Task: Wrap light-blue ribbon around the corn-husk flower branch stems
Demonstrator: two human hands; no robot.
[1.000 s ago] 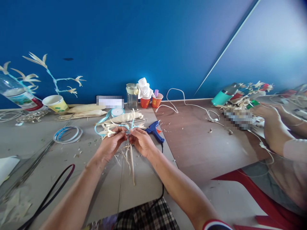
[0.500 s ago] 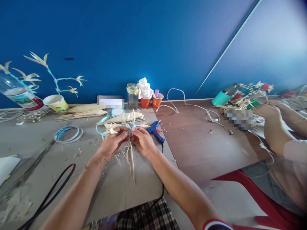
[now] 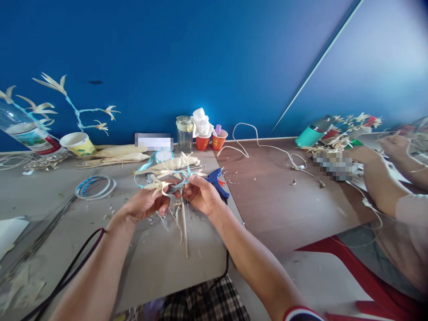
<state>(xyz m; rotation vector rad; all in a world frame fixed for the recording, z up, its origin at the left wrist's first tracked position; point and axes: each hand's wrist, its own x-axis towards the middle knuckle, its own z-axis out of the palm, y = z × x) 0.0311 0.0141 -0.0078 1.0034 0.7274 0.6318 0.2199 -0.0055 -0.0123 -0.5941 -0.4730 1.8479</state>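
My left hand [image 3: 143,206] and my right hand [image 3: 199,195] are both closed on a small sprig [image 3: 169,182] of pale dried-leaf flowers bound with light blue ribbon, held just above the grey table [image 3: 60,232]. The left fingers pinch its left end, the right fingers grip its right part. A loop of blue ribbon runs from the sprig back to a white ribbon spool [image 3: 163,156]. Thin pale sticks [image 3: 183,227] and leaf scraps lie on the table under my hands. A blue glue gun [image 3: 216,182] lies just behind my right hand.
Rolled pale leaves [image 3: 117,151], a yellow cup [image 3: 77,143], a tipped bottle [image 3: 28,133], wire rings [image 3: 95,187], a glass jar [image 3: 184,133] and red cups [image 3: 210,140] stand behind. A white cord [image 3: 267,149] crosses the brown table. Another person's arms [image 3: 381,178] work at right.
My left hand has dropped and slid left along the sprig. My right hand lifted the sprig slightly. The other person's hands shifted further right.
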